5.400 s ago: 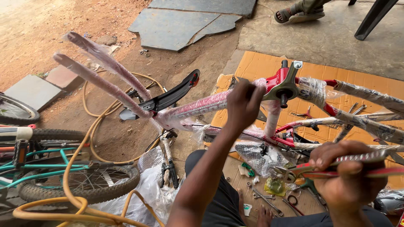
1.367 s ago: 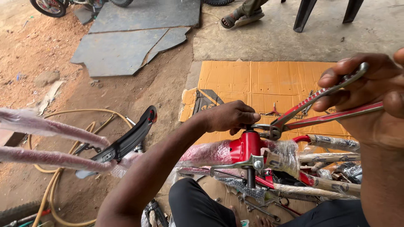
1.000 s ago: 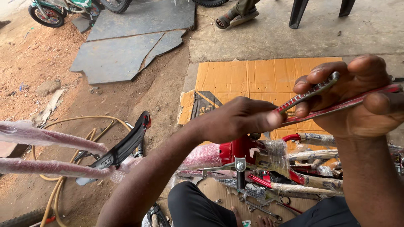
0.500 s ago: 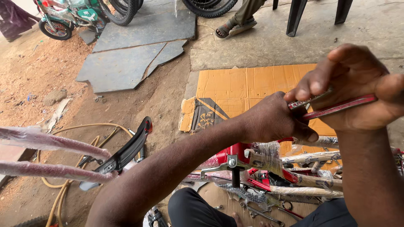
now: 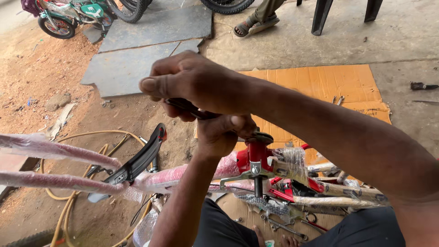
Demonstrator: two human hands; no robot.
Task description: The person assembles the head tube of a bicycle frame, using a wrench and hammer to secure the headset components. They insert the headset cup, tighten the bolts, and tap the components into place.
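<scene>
Up close, right hand (image 5: 196, 82) clenched around the dark handles of pliers (image 5: 187, 107), crossing over left hand (image 5: 224, 135), fingers curled onto a fitting atop the red bicycle frame (image 5: 256, 155), plastic-wrapped, above orange cardboard (image 5: 320, 87) and yellow hose (image 5: 82, 142).

Dark-handled pliers (image 5: 192, 109) held level above the red, plastic-wrapped bicycle frame (image 5: 256, 160).

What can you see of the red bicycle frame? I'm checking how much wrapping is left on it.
The red bicycle frame lies across the person's lap, low over the ground. Its tubes run left and right, most still wrapped in clear or pinkish plastic film; the red painted joint at the middle is bare, with a silver brake caliper hanging below. The left hand rests on top of that joint. A black mudguard sits left of it.
</scene>
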